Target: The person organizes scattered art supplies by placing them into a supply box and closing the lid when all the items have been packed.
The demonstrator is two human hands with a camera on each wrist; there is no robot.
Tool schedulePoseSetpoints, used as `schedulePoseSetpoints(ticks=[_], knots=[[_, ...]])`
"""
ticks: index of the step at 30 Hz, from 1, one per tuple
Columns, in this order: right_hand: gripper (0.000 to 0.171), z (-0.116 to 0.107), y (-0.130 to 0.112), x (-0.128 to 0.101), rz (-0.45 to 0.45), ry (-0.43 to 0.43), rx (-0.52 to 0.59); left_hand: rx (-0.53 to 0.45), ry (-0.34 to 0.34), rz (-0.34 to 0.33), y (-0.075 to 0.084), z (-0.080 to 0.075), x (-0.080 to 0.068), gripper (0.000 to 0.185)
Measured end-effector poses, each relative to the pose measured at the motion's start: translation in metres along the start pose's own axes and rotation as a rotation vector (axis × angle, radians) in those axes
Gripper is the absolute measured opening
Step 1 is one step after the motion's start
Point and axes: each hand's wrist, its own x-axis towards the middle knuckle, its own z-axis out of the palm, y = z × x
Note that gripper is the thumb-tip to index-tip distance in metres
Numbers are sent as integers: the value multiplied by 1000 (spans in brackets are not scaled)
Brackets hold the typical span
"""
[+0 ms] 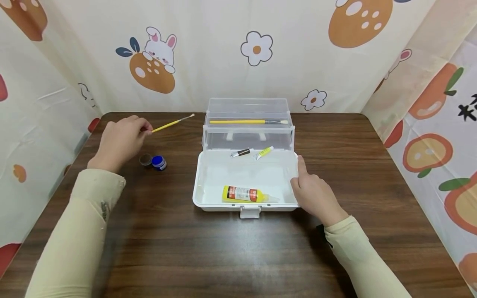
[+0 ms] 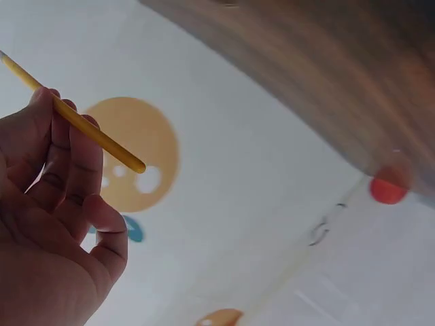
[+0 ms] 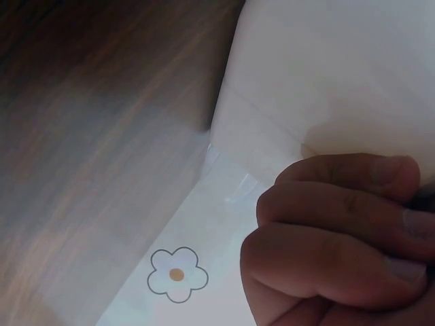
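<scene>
My left hand (image 1: 121, 142) pinches a yellow-handled paintbrush (image 1: 166, 126) over the back left of the table, bristles pointing right. In the left wrist view the brush handle (image 2: 102, 139) lies between thumb and fingertips. My right hand (image 1: 314, 194) grips the right wall of a white plastic box (image 1: 196, 178), index finger along its rim. The right wrist view shows curled fingers (image 3: 333, 217) against the box's outer wall. Inside the open box are a yellow glue bottle (image 1: 244, 194), a brown paint tube (image 1: 243, 152) and a yellow paint tube (image 1: 264, 152). Another paintbrush (image 1: 238, 121) lies across the clear upper tray.
A blue-lidded paint jar (image 1: 159, 162) and a dark-topped jar (image 1: 145, 159) stand side by side, left of the box. The box's clear lid (image 1: 247, 103) stands raised at the back. A patterned curtain (image 1: 223, 54) borders the wooden table (image 1: 167, 256).
</scene>
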Motion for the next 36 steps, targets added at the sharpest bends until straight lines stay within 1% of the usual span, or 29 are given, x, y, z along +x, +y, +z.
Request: schedulePoseSetpoints(ticks=[4, 7, 11, 15, 19, 23, 25, 28, 32, 36], knots=[[64, 0, 0, 0, 5, -7, 5, -4, 41, 38, 17, -8, 6, 12], [64, 0, 0, 1, 4, 1, 0, -7, 70, 72, 27, -12, 9, 12], [64, 0, 1, 0, 7, -4, 3, -15, 91, 110, 38, -15, 15, 12], [64, 0, 1, 0, 9, -11, 8, -10, 83, 133, 51, -17, 22, 12], [64, 0, 0, 0, 4, -7, 11, 3, 48, 147, 68, -21, 32, 12], [64, 0, 1, 0, 3, -4, 15, 18, 53, 194, 86, -24, 43, 10], [64, -1, 1, 0, 4, -3, 16, 32, 72, 232, 94, -24, 48, 8], [64, -1, 1, 1, 8, -7, 21, 47, 82, 269, 104, -22, 55, 9], [65, -1, 1, 1, 12, -11, 28, 61, 90, 327, 119, -17, 63, 10], [64, 1, 1, -1, 20, -21, 28, 56, 85, 389, 135, -8, 67, 10]])
